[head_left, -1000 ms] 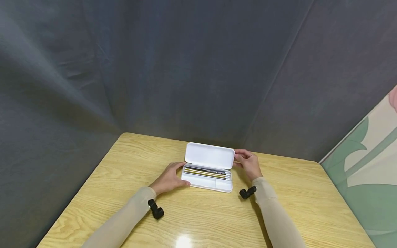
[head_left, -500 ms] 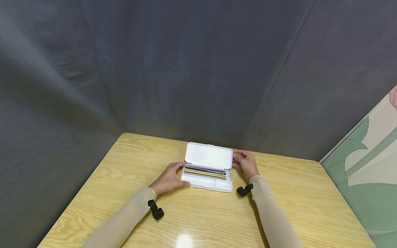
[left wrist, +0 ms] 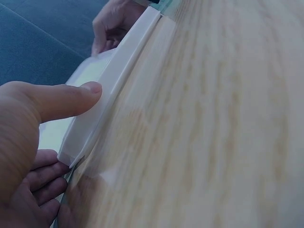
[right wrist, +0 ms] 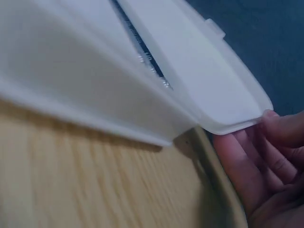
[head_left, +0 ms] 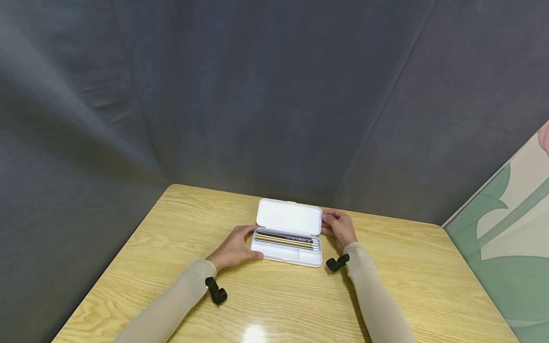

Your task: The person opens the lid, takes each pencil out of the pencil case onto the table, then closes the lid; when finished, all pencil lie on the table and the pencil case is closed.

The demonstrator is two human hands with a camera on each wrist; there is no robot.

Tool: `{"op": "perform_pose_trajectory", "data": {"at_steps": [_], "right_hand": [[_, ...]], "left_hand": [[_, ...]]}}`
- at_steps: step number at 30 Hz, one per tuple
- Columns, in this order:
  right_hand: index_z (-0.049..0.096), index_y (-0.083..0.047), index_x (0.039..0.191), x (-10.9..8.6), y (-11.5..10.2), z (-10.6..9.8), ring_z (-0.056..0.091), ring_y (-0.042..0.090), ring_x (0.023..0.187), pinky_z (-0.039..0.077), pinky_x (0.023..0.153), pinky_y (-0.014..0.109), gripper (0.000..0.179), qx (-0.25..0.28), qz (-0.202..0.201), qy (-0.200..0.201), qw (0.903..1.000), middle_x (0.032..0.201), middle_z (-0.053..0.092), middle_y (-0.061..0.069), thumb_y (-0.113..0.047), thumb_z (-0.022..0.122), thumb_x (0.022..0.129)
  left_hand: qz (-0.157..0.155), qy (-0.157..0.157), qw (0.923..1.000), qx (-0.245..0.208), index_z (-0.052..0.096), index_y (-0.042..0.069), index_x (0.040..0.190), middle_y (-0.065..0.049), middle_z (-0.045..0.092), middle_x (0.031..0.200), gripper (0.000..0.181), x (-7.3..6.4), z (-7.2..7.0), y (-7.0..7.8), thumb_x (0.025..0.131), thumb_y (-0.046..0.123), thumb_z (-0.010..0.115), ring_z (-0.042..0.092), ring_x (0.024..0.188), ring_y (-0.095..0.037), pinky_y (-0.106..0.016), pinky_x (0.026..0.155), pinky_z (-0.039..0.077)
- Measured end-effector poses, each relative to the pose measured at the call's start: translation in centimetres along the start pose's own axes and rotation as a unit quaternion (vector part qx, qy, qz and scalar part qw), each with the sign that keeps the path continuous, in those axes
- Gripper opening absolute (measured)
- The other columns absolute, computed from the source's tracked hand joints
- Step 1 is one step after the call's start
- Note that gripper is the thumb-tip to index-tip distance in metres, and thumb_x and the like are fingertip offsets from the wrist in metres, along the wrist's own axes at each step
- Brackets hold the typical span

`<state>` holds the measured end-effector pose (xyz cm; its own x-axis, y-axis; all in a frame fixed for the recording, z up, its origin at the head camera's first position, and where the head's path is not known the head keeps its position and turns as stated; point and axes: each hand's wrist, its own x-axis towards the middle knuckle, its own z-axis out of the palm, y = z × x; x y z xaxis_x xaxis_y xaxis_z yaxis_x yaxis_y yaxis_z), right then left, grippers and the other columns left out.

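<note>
A white pencil case (head_left: pixel 274 250) lies on the table with its hinged lid (head_left: pixel 289 216) raised at the back. Several pencils (head_left: pixel 284 239), dark and gold with white ends, fill the rear compartment; the front compartments hold nothing. My left hand (head_left: pixel 233 247) grips the case at its left end. In the left wrist view the thumb (left wrist: pixel 71 100) presses on the front wall, with the fingers around the end. At the lid's right corner, my right hand (head_left: pixel 340 227) pinches the edge; the right wrist view shows the thumb (right wrist: pixel 285 128) on top and the other fingers beneath.
The wooden table (head_left: pixel 274 305) extends around the case, its back edge close behind the lid. A dark grey curtain (head_left: pixel 274 95) hangs behind. At the right is a cloth with a green leaf pattern (head_left: pixel 510 238).
My right hand has shifted slightly left along with the lid's right edge, and the lid leans back a little more. The left hand and the case's base have stayed put.
</note>
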<state>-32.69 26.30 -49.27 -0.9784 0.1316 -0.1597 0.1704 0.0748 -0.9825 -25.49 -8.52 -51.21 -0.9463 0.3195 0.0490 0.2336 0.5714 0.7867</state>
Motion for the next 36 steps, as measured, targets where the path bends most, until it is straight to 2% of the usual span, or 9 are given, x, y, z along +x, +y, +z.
{"op": "perform_pose_trajectory", "data": {"at_steps": [5, 11, 13, 15, 18, 21, 25, 31, 36], "right_hand": [[0.066, -0.003, 0.125, -1.3, -0.9, 0.1, 0.07, 0.013, 0.094, 0.062, 0.079, 0.024, 0.029, -0.101, -0.099, 0.013, 0.9898, 0.109, 0.073, 0.01, -0.004, 0.066, 0.096], [0.058, -0.005, 0.141, -3.7, -1.9, 0.2, 0.055, 0.033, 0.136, 0.05, 0.11, 0.04, 0.053, -0.194, -0.256, -0.018, 0.9468, 0.145, 0.06, 0.015, 0.003, 0.071, 0.09], [0.056, -0.006, 0.143, -4.6, -2.3, 0.4, 0.05, 0.034, 0.142, 0.046, 0.114, 0.043, 0.058, -0.211, -0.294, -0.033, 0.9318, 0.149, 0.056, 0.014, 0.004, 0.073, 0.088], [0.057, -0.007, 0.143, -5.5, -2.7, 0.5, 0.051, 0.033, 0.141, 0.045, 0.114, 0.042, 0.06, -0.207, -0.318, -0.052, 0.9239, 0.148, 0.057, 0.013, 0.005, 0.074, 0.087], [0.06, -0.006, 0.139, -6.6, -3.4, 1.1, 0.059, 0.032, 0.132, 0.05, 0.109, 0.035, 0.054, -0.166, -0.328, -0.102, 0.9245, 0.141, 0.062, 0.018, 0.004, 0.074, 0.088], [0.063, -0.001, 0.135, -7.6, -3.9, 2.0, 0.066, 0.036, 0.121, 0.056, 0.1, 0.025, 0.046, -0.123, -0.311, -0.165, 0.9277, 0.132, 0.066, 0.025, 0.004, 0.072, 0.09], [0.066, 0.001, 0.129, -8.0, -3.4, 3.4, 0.069, 0.038, 0.115, 0.058, 0.094, 0.021, 0.039, -0.128, -0.279, -0.214, 0.9274, 0.127, 0.068, 0.027, 0.003, 0.072, 0.09], [0.072, -0.003, 0.122, -7.3, -1.8, 5.0, 0.072, 0.035, 0.11, 0.06, 0.092, 0.026, 0.033, -0.178, -0.252, -0.213, 0.9271, 0.119, 0.074, 0.019, -0.001, 0.075, 0.089], [0.075, -0.011, 0.117, -6.9, -0.9, 5.2, 0.075, 0.023, 0.1, 0.059, 0.085, 0.021, 0.03, -0.246, -0.268, -0.178, 0.9142, 0.11, 0.078, 0.01, -0.005, 0.078, 0.087]], "left_hand": [[-0.003, 0.003, 1.0, 0.004, 0.048, 0.018, 0.151, -0.01, 0.045, 0.156, 0.093, -0.1, -0.2, 0.1, 0.074, 0.048, 0.089, 0.04, 0.147, -0.033, -0.055, 0.119, 0.037], [-0.008, -0.002, 1.0, -0.003, 0.046, 0.018, 0.152, -0.012, 0.043, 0.157, 0.094, -0.2, -0.4, 0.0, 0.074, 0.049, 0.088, 0.04, 0.147, -0.034, -0.057, 0.119, 0.037], [-0.011, -0.003, 0.9999, -0.003, 0.046, 0.019, 0.152, -0.011, 0.043, 0.157, 0.094, -0.3, -0.4, 0.0, 0.074, 0.049, 0.088, 0.039, 0.147, -0.033, -0.056, 0.119, 0.037], [-0.012, -0.001, 0.9999, -0.001, 0.046, 0.02, 0.152, -0.01, 0.043, 0.157, 0.094, -0.2, -0.4, 0.0, 0.074, 0.049, 0.089, 0.039, 0.147, -0.033, -0.056, 0.119, 0.037], [-0.006, 0.007, 1.0, 0.001, 0.047, 0.02, 0.151, -0.01, 0.044, 0.156, 0.093, -0.1, -0.5, -0.1, 0.074, 0.049, 0.089, 0.04, 0.147, -0.032, -0.056, 0.119, 0.038], [-0.001, 0.009, 1.0, 0.0, 0.048, 0.02, 0.151, -0.009, 0.044, 0.156, 0.092, 0.1, -0.6, -0.2, 0.073, 0.049, 0.089, 0.039, 0.147, -0.033, -0.056, 0.119, 0.038], [-0.002, 0.004, 1.0, -0.002, 0.048, 0.019, 0.151, -0.01, 0.044, 0.157, 0.093, 0.1, -0.6, -0.1, 0.073, 0.049, 0.089, 0.038, 0.148, -0.033, -0.056, 0.12, 0.037], [0.001, 0.006, 1.0, -0.001, 0.049, 0.017, 0.15, -0.011, 0.046, 0.155, 0.092, 0.1, -0.3, -0.2, 0.073, 0.048, 0.089, 0.041, 0.146, -0.032, -0.055, 0.119, 0.037], [-0.001, 0.003, 1.0, -0.004, 0.049, 0.016, 0.15, -0.011, 0.046, 0.154, 0.092, 0.0, -0.1, 0.0, 0.073, 0.047, 0.09, 0.041, 0.146, -0.032, -0.054, 0.12, 0.036]]}}
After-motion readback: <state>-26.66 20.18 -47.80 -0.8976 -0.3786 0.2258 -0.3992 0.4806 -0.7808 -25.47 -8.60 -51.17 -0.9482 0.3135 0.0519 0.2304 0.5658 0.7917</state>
